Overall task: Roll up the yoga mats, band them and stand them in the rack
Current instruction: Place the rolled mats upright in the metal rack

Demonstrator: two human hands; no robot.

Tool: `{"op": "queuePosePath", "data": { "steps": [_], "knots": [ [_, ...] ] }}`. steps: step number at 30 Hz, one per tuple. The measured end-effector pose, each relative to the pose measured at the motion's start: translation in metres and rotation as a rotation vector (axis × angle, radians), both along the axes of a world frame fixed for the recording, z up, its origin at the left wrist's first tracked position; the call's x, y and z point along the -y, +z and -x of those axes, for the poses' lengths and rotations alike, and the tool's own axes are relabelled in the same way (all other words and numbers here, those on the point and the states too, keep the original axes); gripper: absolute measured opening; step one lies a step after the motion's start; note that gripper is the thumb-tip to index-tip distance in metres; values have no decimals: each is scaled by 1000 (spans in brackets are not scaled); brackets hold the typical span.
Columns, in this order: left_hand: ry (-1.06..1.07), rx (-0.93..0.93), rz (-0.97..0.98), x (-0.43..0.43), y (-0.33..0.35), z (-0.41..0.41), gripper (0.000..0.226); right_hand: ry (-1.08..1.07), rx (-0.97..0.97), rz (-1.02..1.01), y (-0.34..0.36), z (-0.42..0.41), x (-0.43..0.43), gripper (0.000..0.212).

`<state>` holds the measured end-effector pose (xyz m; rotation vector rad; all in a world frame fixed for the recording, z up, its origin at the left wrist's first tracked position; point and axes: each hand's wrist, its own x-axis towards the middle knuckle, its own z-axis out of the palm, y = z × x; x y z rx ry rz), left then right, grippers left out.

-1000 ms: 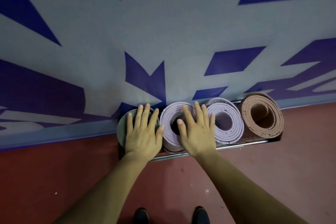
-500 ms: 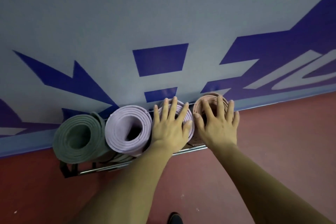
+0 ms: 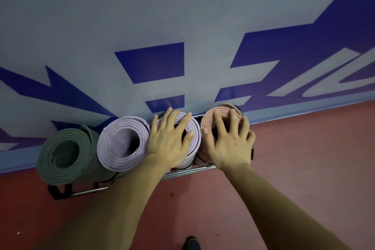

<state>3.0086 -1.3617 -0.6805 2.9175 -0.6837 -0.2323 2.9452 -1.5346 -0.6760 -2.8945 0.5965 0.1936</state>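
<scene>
The left hand [image 3: 169, 144] lies flat with straight, spread fingers on the top end of the second lilac mat [image 3: 196, 138]. It grips nothing and only presses down. The right hand [image 3: 229, 142] rests beside it on the top end of the pink mat [image 3: 210, 121]. Its fingers are splayed and a little arched, and they too press rather than grasp.

A second ago these hands sat on the green mat [image 3: 60, 158] and the first lilac mat [image 3: 121, 144]. They have since stepped along the row to the right-hand pair and have stayed there for the last half second. The right fingers are now more arched.

All four mats stand on end, side by side and touching, behind the metal rail of the rack [image 3: 87, 190], against the blue-patterned wall [image 3: 142, 16]. A dark band seems to circle the lower part of the two right mats. On the other two I cannot tell.

I judge this a final check, with each roll pushed down to sit level. With every mat already in the rack, the task looks all but done. The red floor [image 3: 304, 158] and the toe of a shoe [image 3: 191, 243] lie nearest the camera.
</scene>
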Motion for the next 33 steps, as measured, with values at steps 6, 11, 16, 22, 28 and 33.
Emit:
{"op": "queuePosePath", "data": {
  "steps": [6, 11, 16, 22, 28, 33],
  "knots": [
    [35, 41, 8, 1, -2, 10, 64, 6, -5, 29, -5, -16, -1, 67],
    [50, 23, 25, 1, -2, 9, 66, 8, 22, 36, -7, -17, -4, 67],
    [54, 43, 14, 2, -4, 13, 65, 20, 15, 48, -8, -22, -2, 66],
    [53, 40, 30, 3, -6, 10, 66, 7, 32, 45, -8, -19, -5, 70],
    [35, 23, -16, 4, -6, 12, 69, 99, -14, 73, -7, -20, -2, 79],
    [69, 5, 2, 5, -1, 11, 70, 97, 14, 83, -6, -18, -4, 75]
  ]
}}
